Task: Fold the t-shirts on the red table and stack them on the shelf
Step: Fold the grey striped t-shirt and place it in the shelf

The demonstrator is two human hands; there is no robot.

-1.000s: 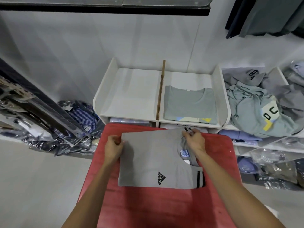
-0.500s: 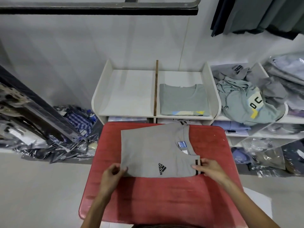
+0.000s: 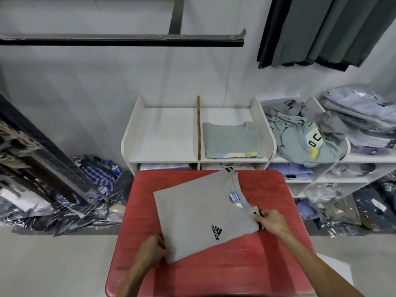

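Observation:
A folded grey t-shirt (image 3: 197,213) with a black logo lies on the red table (image 3: 276,256), turned at an angle. My left hand (image 3: 153,250) grips its near left corner. My right hand (image 3: 271,220) pinches its near right corner at the black-striped sleeve cuff. Behind the table stands a white shelf (image 3: 162,138); a folded grey-green t-shirt (image 3: 229,140) lies in its right compartment, and the left compartment holds nothing.
A wooden divider (image 3: 198,127) splits the shelf top. Unfolded shirts (image 3: 300,136) are heaped on the shelf unit to the right. Plastic-wrapped garments (image 3: 70,196) cover the floor at the left. A dark rail (image 3: 122,39) and hanging clothes (image 3: 321,31) are overhead.
Both hands went from the shirt's far corners to its near corners. The shirt has since turned anticlockwise, its right side now further from me.

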